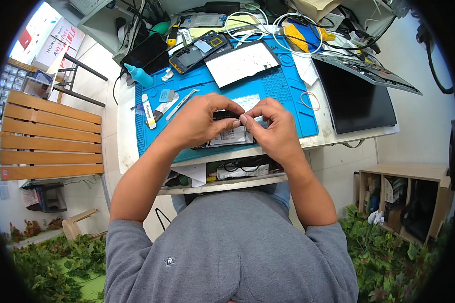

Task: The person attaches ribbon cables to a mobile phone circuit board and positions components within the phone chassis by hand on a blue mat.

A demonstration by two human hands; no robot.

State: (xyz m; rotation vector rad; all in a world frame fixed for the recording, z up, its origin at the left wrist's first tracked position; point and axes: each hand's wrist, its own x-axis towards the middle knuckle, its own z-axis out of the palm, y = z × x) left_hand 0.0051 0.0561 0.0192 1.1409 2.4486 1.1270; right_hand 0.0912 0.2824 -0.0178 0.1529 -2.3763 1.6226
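Over an opened phone (232, 136) at the near edge of a blue repair mat (301, 118), my two hands meet at their fingertips. My left hand (205, 121) curls its thumb and index finger about a small dark piece, too hidden to name. Thumb and fingers of my right hand (273, 126) are pinched at that piece's right end; what exactly they grip is too small to tell. The phone's pale inside shows below my fingers, and the rest of it is covered by my hands. Left of my left hand lie tweezers (182, 104) and a white tube (148, 111).
A light blue bottle (139, 74) stands at the mat's left. Behind my hands lie a white panel (242, 63) and a dark phone frame (199, 50). An open laptop (359, 101) sits at the right. Cables (275, 30) clutter the back; an open drawer (222, 184) is under the tabletop.
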